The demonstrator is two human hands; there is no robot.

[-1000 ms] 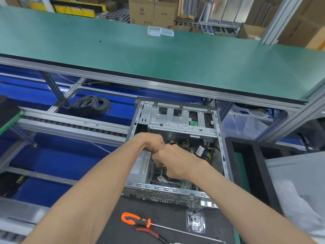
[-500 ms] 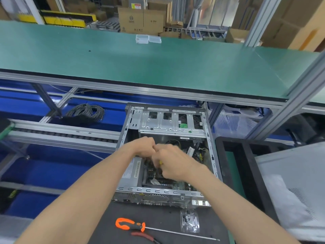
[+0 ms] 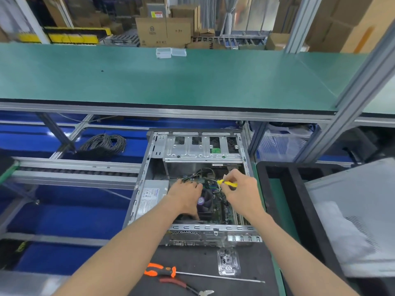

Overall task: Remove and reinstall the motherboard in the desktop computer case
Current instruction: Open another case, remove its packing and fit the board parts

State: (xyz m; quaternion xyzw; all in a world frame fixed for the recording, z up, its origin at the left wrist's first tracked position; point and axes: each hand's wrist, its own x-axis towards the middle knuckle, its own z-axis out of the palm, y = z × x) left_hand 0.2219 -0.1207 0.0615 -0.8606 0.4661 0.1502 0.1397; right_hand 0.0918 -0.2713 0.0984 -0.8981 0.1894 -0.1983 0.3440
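Two hands work inside the open case (image 3: 149,167): the right hand (image 3: 241,192) pinches a yellow connector (image 3: 227,184), and a hard tug could bend pins or strain its wire; the left hand (image 3: 185,194), fingers loosely spread, rests beside the fan (image 3: 206,202). Green and crowded, the motherboard (image 3: 222,207) lies screwed flat in the case, I judge

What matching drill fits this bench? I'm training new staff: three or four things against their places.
Things:
1 screwdriver
2 cable coil
3 yellow cable
4 clear boxes

Places:
A green shelf, far edge
B right hand
C blue surface left of the case
D black mat before the case

Pairs: 1-D, 2-C, 3-B, 4-A
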